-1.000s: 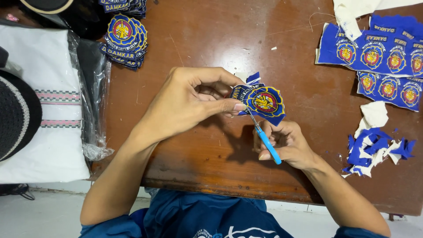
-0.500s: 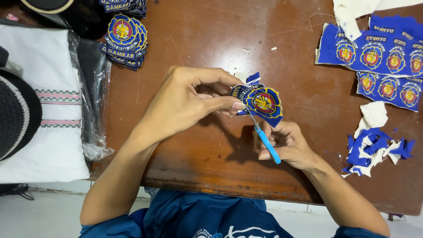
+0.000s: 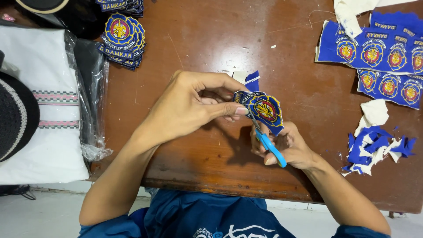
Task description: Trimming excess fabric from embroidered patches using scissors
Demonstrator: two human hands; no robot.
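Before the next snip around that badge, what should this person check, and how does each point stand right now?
1. Left hand pinches the blue embroidered badge with the yellow and red emblem firmly: ok.
2. Right hand grips the blue-handled scissors: ok.
3. Blades sit at the badge's lower edge: ok.
4. Left fingertips clear of the blades: cannot tell, they are close.
5. Brown wooden table has bare room below the hands: ok.
6. Blue and white fabric offcuts lie apart to the right: ok.
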